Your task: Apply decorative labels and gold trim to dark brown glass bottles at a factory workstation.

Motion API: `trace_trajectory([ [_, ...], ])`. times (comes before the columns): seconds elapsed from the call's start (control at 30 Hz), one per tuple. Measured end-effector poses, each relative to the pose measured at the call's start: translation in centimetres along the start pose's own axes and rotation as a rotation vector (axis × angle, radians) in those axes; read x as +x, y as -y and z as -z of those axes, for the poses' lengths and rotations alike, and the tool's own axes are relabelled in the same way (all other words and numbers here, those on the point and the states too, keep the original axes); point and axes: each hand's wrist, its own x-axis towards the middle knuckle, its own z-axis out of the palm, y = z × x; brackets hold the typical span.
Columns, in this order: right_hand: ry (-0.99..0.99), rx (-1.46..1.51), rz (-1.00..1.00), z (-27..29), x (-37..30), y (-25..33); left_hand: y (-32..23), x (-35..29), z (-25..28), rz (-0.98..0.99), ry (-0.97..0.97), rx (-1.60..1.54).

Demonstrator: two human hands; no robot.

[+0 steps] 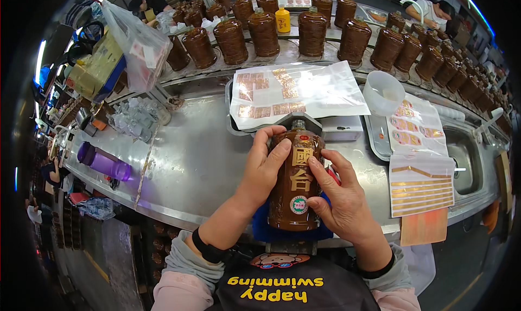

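A brown glass bottle point(281, 209) with a clear neck lies tilted on a blue cloth point(260, 228) at the bench's front edge, its neck pointing away from me. Gold raised characters run down its front, with a small red seal above and a round green-and-white sticker point(299, 204) below. My left hand point(262, 169) wraps its upper left side, thumb on the shoulder. My right hand point(347, 205) grips the right side, index finger against the gold characters and thumb near the round sticker. A dark angled stand point(315, 124) shows behind the neck.
Beyond the bottle lie white sheets of gold labels point(325, 94) on a tray. To the right are a translucent tub point(384, 93), a sheet of gold strips point(422, 183) and a sink point(468, 164). A purple bottle point(106, 162) lies left. Several brown bottles point(312, 34) line the conveyor behind.
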Motion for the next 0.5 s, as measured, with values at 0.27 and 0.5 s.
trace_trajectory([
  [0.27, 0.009, -0.018, 0.005, 0.5, 0.6, 0.2, 0.0, 0.3, -0.2, 0.015, -0.019, 0.032],
  [0.5, 0.065, 0.06, -0.095, 3.6, 1.4, -1.6, -1.1, 0.4, -0.5, 0.076, -0.011, 0.018],
])
